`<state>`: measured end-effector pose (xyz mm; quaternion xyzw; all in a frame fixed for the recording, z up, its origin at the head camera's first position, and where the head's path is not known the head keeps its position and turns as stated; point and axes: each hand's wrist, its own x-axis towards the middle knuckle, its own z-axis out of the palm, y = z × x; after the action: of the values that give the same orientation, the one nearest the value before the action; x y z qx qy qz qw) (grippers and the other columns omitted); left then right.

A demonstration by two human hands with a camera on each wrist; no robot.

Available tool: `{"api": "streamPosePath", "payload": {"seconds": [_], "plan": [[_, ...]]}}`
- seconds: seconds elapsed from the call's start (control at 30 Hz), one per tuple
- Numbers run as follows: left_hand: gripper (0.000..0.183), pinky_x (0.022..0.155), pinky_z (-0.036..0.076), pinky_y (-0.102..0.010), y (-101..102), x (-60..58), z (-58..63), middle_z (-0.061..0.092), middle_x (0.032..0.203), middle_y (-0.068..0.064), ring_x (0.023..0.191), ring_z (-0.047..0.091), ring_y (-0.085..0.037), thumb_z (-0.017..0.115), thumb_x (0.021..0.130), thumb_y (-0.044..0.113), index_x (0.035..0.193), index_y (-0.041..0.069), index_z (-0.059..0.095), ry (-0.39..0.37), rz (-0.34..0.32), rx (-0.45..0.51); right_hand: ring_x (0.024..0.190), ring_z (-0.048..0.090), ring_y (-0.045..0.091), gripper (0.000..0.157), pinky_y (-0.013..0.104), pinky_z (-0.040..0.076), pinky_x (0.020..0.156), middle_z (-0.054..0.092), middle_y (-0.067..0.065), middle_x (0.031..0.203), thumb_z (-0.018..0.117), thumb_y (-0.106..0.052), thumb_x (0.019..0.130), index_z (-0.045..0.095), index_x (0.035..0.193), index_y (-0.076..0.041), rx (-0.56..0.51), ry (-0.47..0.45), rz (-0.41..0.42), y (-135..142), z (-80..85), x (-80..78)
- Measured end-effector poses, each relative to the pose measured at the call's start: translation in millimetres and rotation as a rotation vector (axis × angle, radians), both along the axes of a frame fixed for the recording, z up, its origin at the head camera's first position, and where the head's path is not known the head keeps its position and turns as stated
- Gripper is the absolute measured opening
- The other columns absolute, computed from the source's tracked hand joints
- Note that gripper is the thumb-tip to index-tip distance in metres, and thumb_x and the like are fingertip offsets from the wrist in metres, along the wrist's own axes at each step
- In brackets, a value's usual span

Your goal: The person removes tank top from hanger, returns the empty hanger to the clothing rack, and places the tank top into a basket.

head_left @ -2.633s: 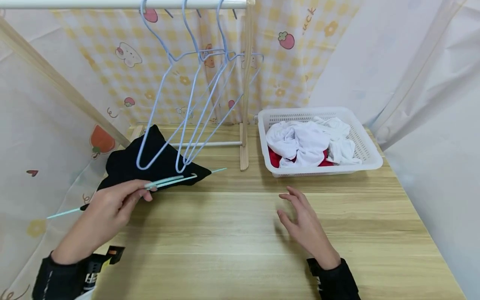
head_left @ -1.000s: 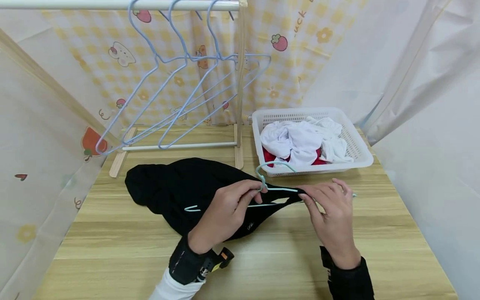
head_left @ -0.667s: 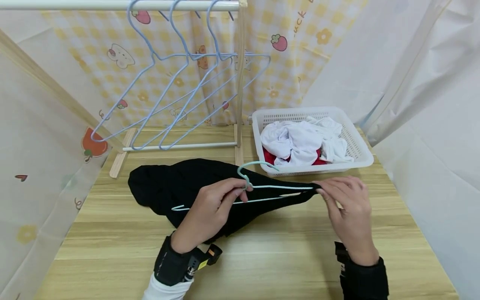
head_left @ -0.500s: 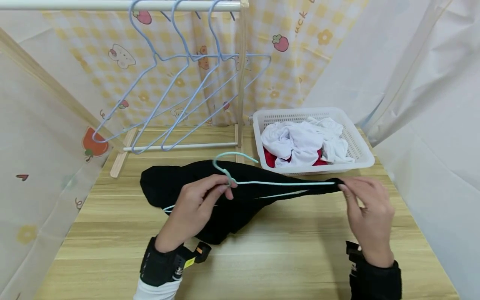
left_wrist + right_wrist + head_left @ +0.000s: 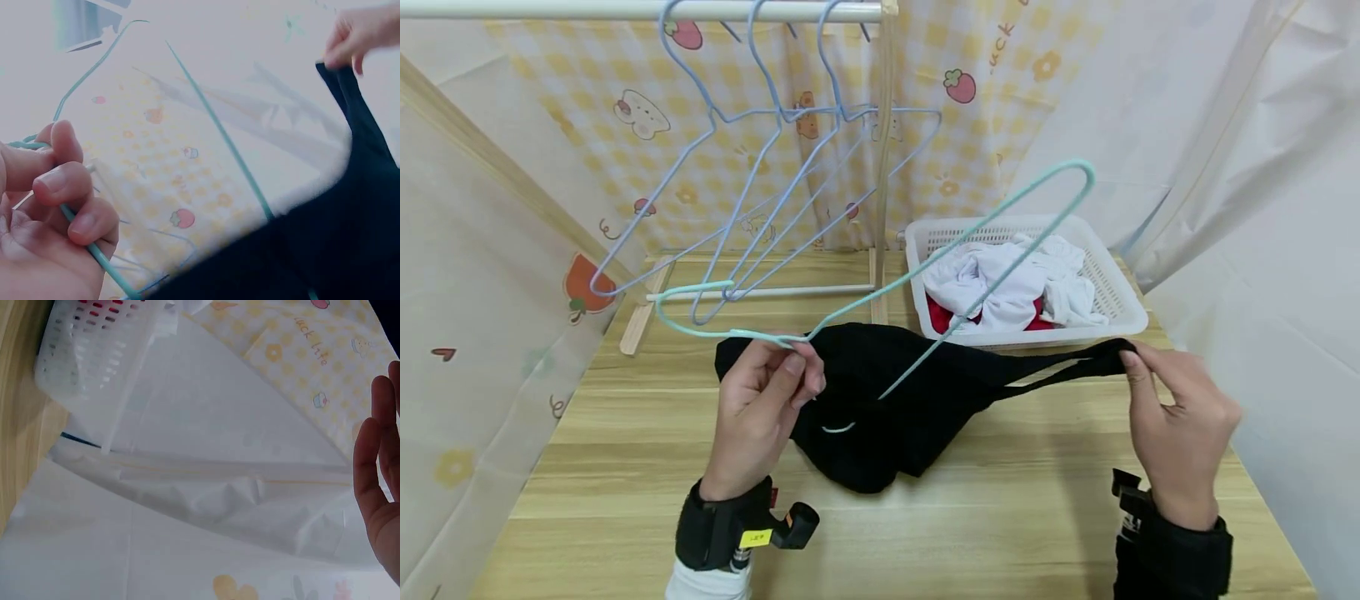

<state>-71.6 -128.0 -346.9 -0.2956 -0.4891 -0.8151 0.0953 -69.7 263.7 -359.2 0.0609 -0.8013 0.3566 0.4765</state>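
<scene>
My left hand pinches a mint-green wire hanger near the base of its hook. The hook points left, and one arm of the hanger rises to the right, outside the cloth. Its other arm runs down into a black garment lying bunched on the table. My right hand pinches a narrow strap-like end of the garment and stretches it out rightward. In the left wrist view, the hanger wire passes behind the garment. The right wrist view shows only some right-hand fingers, without the pinched cloth.
A white basket with white and red clothes stands at the back right. Several pale-blue hangers hang from the rack's white rail at the back left. Curtains enclose the wooden table.
My right hand has moved right, drawing out the garment's end. My left hand has moved left and turned the hanger; its right arm has slipped out of the cloth and swung up.
</scene>
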Motion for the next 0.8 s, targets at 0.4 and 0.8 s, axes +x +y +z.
{"api": "streamPosePath", "payload": {"seconds": [0.4, 0.8], "plan": [[0.022, 0.073, 0.034, -0.035, -7, -1.6, 4.6, 0.063, 0.089, -0.002, 0.071, 0.041, -0.018, 0.045, 0.114, 0.0, 0.118, 0.006, 0.066, -0.044, 0.035, 0.162, 0.089, 0.079, 0.025, 0.018, 0.027, 0.063, 0.082, 0.082, 0.009, 0.099, 0.082, 0.005, 0.091, 0.083, 0.108, 0.0, 0.327, -0.35, 0.381, -59, -40.5, -17.8], [0.022, 0.065, 0.033, -0.029, -36, 4.4, 24.2, 0.07, 0.089, -0.015, 0.07, 0.047, -0.021, 0.039, 0.108, -0.016, 0.113, -0.018, 0.061, 0.119, 0.205, 0.264, 0.096, 0.073, 0.009, 0.017, 0.033, 0.062, 0.085, 0.079, -0.003, 0.11, 0.075, -0.015, 0.103, 0.08, 0.118, -0.01, 0.474, -0.862, 0.549, -73, -64.9, -12.0]]}}
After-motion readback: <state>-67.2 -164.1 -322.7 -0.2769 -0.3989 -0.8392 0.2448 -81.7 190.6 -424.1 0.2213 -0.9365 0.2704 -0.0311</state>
